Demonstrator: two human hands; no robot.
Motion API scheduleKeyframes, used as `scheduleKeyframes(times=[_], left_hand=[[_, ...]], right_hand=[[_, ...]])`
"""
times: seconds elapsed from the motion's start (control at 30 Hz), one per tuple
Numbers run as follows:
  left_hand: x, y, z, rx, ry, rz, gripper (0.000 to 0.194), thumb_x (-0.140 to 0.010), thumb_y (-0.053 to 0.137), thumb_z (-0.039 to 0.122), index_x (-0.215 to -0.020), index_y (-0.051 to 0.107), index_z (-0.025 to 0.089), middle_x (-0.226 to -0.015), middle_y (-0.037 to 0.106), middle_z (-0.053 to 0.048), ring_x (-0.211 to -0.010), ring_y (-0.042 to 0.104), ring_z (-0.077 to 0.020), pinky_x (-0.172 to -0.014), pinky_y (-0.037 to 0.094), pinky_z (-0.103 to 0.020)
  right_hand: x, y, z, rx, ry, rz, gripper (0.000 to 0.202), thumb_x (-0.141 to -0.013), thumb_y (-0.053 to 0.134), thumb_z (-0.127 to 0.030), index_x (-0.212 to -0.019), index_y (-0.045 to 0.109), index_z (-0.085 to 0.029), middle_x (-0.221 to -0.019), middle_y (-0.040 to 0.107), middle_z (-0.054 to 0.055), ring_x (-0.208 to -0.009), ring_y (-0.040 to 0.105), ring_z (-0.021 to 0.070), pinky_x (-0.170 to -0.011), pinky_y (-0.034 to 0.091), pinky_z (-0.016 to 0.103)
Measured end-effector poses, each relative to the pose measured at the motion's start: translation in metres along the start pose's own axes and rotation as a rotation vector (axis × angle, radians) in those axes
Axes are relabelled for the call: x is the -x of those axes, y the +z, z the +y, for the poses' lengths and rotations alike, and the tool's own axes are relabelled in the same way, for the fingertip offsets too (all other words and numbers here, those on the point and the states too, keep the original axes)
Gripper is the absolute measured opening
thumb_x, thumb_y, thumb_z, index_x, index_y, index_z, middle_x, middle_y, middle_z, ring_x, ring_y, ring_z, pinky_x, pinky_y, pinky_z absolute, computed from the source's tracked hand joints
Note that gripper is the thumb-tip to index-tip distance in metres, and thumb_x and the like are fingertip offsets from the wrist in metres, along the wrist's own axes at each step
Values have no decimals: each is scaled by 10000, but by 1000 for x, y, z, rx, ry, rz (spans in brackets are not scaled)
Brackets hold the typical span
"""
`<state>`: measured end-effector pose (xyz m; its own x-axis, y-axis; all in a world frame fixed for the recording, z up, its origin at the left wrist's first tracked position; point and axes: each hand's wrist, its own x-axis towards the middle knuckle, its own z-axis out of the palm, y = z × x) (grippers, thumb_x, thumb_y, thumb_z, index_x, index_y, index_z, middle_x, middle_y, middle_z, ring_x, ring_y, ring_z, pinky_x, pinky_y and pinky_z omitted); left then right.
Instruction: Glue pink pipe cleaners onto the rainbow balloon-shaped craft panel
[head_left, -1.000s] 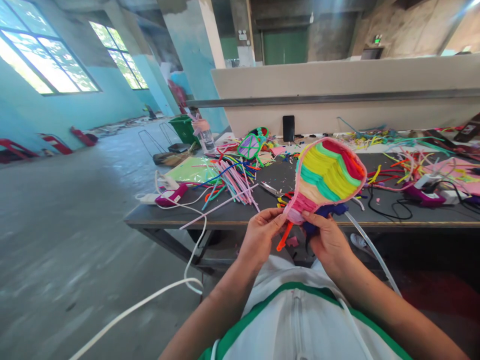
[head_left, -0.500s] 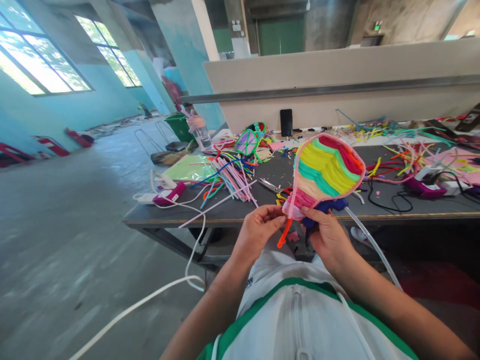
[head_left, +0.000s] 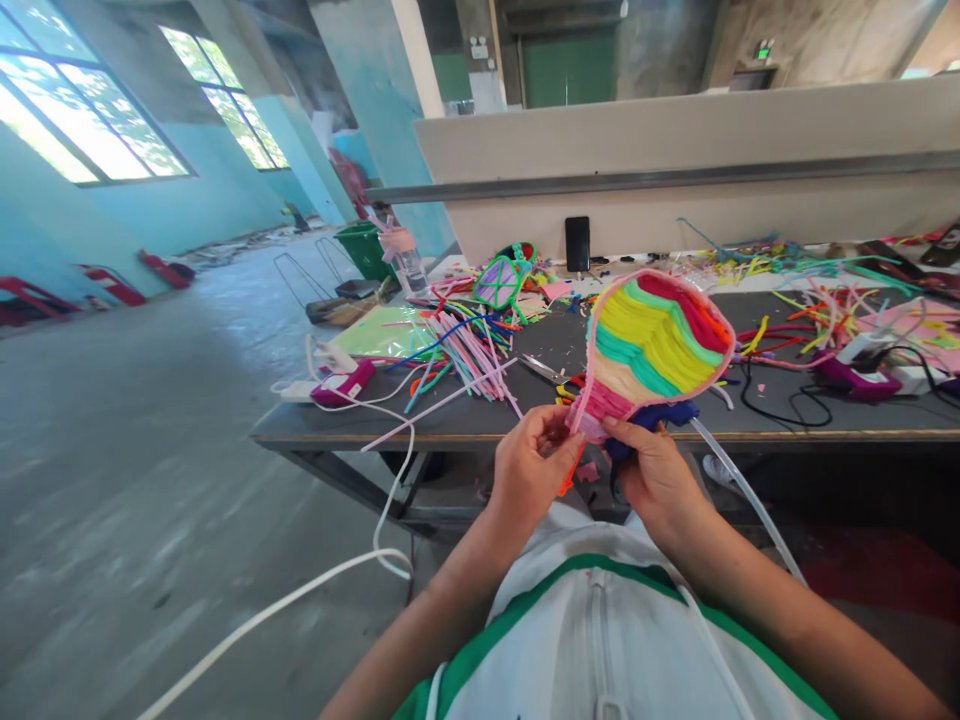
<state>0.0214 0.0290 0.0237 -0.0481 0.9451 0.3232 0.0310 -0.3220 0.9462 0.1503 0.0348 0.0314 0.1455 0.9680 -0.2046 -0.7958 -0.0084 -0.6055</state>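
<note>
A balloon-shaped pipe-cleaner craft piece (head_left: 656, 340), striped in red, teal, yellow, cream and pink with a pink rim, is held up over the table's front edge. My left hand (head_left: 534, 460) is closed, its thumb and fingers pinching the narrow lower end. My right hand (head_left: 660, 475) is closed round a blue hot glue gun (head_left: 664, 412), with its thumb against the craft piece's lower edge. A clear glue stick (head_left: 742, 485) runs back from the gun. Below the pinched end, an orange piece (head_left: 568, 482) shows partly behind my left hand; I cannot tell what it belongs to.
On the dark table (head_left: 300, 425) lie scissors (head_left: 544, 370), lilac pipe cleaners (head_left: 472, 355), a purple power strip (head_left: 343, 384) with white cables and a second purple strip (head_left: 855, 375). A phone (head_left: 577, 244) leans on the partition; a bottle (head_left: 405, 262) stands at left.
My left hand has shifted slightly up and right along the craft piece's lower end, covering more of the orange piece. My right hand keeps its hold. The view has moved a little.
</note>
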Motion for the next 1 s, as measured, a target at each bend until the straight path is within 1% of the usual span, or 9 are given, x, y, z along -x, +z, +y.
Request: scheduleKeyframes(times=[0.17, 0.43, 0.57, 0.7, 0.87, 1.0], left_hand=[[-2, -3, 1, 31, -44, 36, 195, -745, 753, 271, -904, 717, 165, -826, 732, -54, -724, 669, -160, -674, 529, -236], [-4, -8, -7, 58, -76, 15, 220, -773, 731, 291, -936, 715, 144, -854, 738, -51, -767, 695, -173, -745, 559, -282], [-5, -8, -8, 191, -153, -4, 234, -742, 768, 290, -917, 711, 145, -830, 737, -37, -748, 690, -155, -757, 558, -275], [-7, -8, -11, 326, -227, 2, 252, -708, 802, 297, -894, 711, 155, -802, 733, -22, -691, 676, -136, -707, 553, -255], [-8, -7, -11, 349, -254, 13, 263, -685, 822, 300, -876, 724, 147, -785, 737, -28, -672, 673, -133, -696, 547, -245], [-8, -6, -11, 420, -292, -13, 306, -688, 822, 299, -937, 743, 139, -839, 752, -52, -703, 680, -139, -730, 553, -254]], right_hand=[[0, -1, 1, -10, -9, 16, 557, -532, 800, -8, -1007, 647, -256, -878, 758, -44, -778, 708, 164, -741, 586, 291], [0, -1, 1, 4, -22, 19, 490, -532, 795, -9, -937, 652, -245, -887, 757, -53, -810, 708, 159, -759, 583, 281], [0, -1, 2, -5, -13, 23, 472, -521, 796, -4, -901, 651, -244, -871, 757, -55, -805, 708, 157, -764, 581, 278], [1, 0, 2, -12, 1, 24, 485, -508, 800, -1, -905, 653, -237, -834, 755, -52, -752, 704, 152, -744, 585, 277], [1, 0, 2, -15, 0, 7, 519, -494, 811, 0, -928, 654, -236, -862, 756, -52, -767, 705, 154, -761, 587, 280], [0, 0, 3, -18, 5, 8, 518, -498, 815, -7, -933, 656, -237, -880, 756, -47, -775, 705, 161, -769, 587, 295]])
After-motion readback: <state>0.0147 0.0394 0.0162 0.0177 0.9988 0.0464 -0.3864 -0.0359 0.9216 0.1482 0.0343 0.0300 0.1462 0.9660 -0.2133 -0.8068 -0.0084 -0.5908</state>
